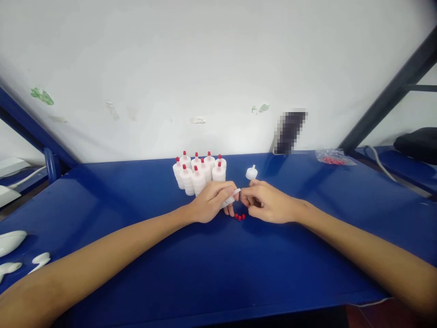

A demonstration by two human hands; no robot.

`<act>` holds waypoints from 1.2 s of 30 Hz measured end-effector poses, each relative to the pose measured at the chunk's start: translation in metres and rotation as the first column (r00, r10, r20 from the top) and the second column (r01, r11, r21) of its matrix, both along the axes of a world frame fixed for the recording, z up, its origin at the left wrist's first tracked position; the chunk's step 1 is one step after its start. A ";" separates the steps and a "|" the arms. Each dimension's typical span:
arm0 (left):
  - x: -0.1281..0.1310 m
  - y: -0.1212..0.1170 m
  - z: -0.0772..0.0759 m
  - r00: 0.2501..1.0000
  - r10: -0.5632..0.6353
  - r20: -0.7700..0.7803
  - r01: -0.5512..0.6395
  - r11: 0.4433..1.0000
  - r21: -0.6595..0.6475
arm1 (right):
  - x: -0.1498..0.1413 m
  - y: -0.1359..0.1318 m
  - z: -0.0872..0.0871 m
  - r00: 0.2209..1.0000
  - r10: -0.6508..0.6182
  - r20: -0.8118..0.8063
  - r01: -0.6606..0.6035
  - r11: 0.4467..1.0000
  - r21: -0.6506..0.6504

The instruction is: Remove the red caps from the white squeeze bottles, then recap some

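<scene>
My left hand (215, 200) is closed around a small white squeeze bottle (229, 202), tilted so its bare nozzle points up and right. Just right of that nozzle is my right hand (266, 200), its fingers curled together in a pinch; whatever they hold, if anything, is hidden. Several loose red caps (239, 217) lie on the blue table (218, 269) below and between the hands. Behind my left hand stands a group of white squeeze bottles (198, 182) with red tips. A white nozzle top (251, 172) without a red cap sits beyond my right hand.
A dark phone (290, 132), pixelated, leans on the white wall (218, 68). At the back right lies a clear bag (334, 157) with red pieces inside. White earphones (41, 259) and a white case (12, 242) lie at the left edge. Metal posts (385, 95) flank the table.
</scene>
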State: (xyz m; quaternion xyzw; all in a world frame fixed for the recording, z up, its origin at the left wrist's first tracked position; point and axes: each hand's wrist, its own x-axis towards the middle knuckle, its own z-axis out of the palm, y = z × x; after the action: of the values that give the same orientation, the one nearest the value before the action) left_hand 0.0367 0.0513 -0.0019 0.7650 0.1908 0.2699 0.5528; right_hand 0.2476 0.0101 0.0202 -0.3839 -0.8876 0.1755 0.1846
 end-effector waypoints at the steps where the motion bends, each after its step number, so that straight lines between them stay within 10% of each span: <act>1: -0.001 0.000 -0.001 1.000 -0.010 0.007 0.010 1.000 0.015 | 0.000 0.000 -0.001 0.999 -0.012 -0.050 0.013 0.999 0.029; 13: -0.003 -0.006 0.002 0.998 0.065 0.012 -0.065 0.939 0.339 | -0.013 -0.006 -0.008 0.958 0.016 -0.286 0.064 0.961 0.268; 23: -0.005 -0.005 0.006 0.997 -0.041 -0.067 0.058 0.961 0.270 | 0.032 0.032 -0.018 0.716 -0.423 -0.556 0.634 0.728 0.262; 29: -0.010 0.002 0.004 0.986 -0.163 0.016 0.163 0.986 0.025 | 0.041 0.043 -0.023 0.704 -0.553 -0.446 0.704 0.629 0.331; 36: -0.010 0.001 0.002 0.989 -0.148 0.013 0.148 0.989 0.019 | 0.035 0.046 -0.023 0.710 -0.600 -0.369 0.701 0.653 0.286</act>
State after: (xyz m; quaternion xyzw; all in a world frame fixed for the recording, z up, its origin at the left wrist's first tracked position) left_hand 0.0268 0.0527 0.0001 0.7800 0.1270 0.2354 0.5658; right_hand 0.2830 0.0564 -0.0033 -0.6064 -0.6752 -0.0459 0.4175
